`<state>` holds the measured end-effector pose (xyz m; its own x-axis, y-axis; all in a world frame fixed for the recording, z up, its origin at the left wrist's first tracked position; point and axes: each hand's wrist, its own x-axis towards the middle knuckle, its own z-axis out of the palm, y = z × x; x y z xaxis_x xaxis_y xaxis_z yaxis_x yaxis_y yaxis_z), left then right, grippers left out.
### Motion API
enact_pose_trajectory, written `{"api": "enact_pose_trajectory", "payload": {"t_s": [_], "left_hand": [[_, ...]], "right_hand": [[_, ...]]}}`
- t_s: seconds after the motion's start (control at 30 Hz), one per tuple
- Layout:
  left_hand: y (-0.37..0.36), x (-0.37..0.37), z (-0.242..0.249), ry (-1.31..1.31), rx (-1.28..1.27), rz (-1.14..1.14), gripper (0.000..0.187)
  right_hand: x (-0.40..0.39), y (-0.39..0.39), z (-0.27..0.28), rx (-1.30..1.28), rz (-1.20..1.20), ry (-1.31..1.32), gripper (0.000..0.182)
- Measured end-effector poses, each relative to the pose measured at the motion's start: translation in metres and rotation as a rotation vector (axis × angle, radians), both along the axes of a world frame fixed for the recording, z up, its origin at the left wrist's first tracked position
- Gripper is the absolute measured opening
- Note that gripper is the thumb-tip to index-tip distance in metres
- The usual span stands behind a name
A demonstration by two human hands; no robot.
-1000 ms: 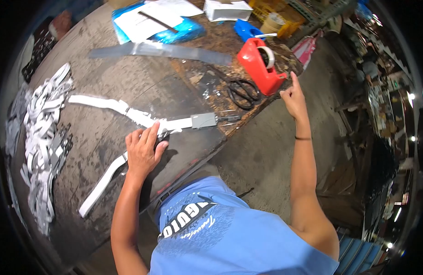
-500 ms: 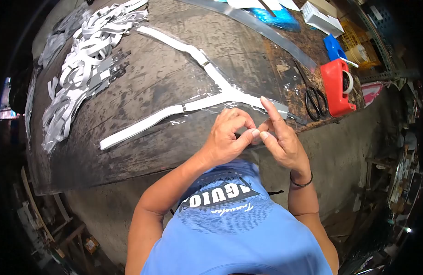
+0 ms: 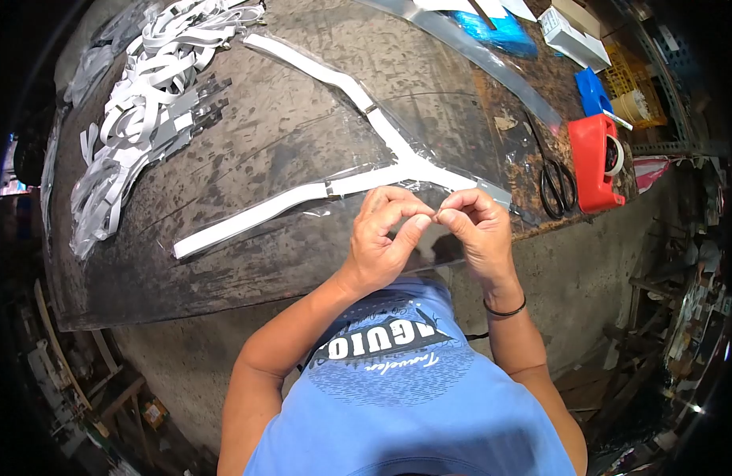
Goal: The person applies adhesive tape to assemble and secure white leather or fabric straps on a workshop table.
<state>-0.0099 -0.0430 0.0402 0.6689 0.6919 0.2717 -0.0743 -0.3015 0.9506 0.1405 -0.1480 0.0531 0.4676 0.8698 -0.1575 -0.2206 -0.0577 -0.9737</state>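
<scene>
My left hand (image 3: 384,238) and my right hand (image 3: 482,236) meet in front of my shirt, above the table's near edge. Thumb and forefinger of each are pinched together, tip to tip. Whatever lies between the fingertips is too small to make out. Just beyond them, a white Y-shaped elastic strap (image 3: 409,166) lies flat on the table in clear plastic film. Dark sliders sit on its two long arms, and its short grey-tipped end points right, partly hidden behind my right hand.
On the dark table (image 3: 247,151), a heap of white straps (image 3: 147,103) lies at the left. Black scissors (image 3: 556,186) and a red tape dispenser (image 3: 593,166) stand at the right. Behind are a clear plastic strip (image 3: 477,59), a blue packet (image 3: 501,36) and a white box (image 3: 572,40).
My right forefinger, raised before, has curled down into a pinch against the thumb. Both hands' fingertips have drawn together. The view has shifted slightly.
</scene>
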Motion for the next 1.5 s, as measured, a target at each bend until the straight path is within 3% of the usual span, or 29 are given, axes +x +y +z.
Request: {"api": "enact_pose_trajectory", "payload": {"t_s": [0.07, 0.13, 0.2, 0.37, 0.53, 0.57, 0.77, 1.3, 1.5], "left_hand": [[0.009, -0.001, 0.000, 0.016, 0.023, -0.006, 0.013], [0.025, 0.000, 0.003, 0.161, 0.298, -0.040, 0.024], [0.043, 0.005, -0.005, 0.254, 0.507, 0.075, 0.042], [0.070, 0.011, -0.024, 0.453, 0.847, -0.054, 0.038], [0.071, 0.009, -0.034, 0.477, 0.840, -0.046, 0.035], [0.070, 0.009, -0.035, 0.455, 0.829, -0.033, 0.034], [0.070, 0.009, -0.039, 0.432, 0.852, -0.016, 0.030], [0.069, 0.008, -0.039, 0.441, 0.830, -0.006, 0.032], [0.069, 0.008, -0.042, 0.431, 0.838, 0.000, 0.035]], "right_hand": [[0.002, 0.006, 0.007, -0.022, -0.022, -0.123, 0.011], [0.010, 0.015, 0.011, -0.045, -0.044, -0.249, 0.011], [0.029, 0.028, 0.011, -0.072, -0.076, -0.482, 0.010], [0.063, 0.062, 0.012, -0.221, 0.182, -0.552, 0.014], [0.070, 0.090, 0.010, -0.305, 0.465, -0.803, 0.023], [0.069, 0.093, 0.007, -0.222, 0.471, -0.798, 0.017], [0.068, 0.111, -0.003, -0.270, 0.630, -0.848, 0.015], [0.063, 0.115, -0.006, -0.293, 0.675, -0.913, 0.014], [0.054, 0.111, -0.014, -0.247, 0.583, -1.172, 0.025]]}}
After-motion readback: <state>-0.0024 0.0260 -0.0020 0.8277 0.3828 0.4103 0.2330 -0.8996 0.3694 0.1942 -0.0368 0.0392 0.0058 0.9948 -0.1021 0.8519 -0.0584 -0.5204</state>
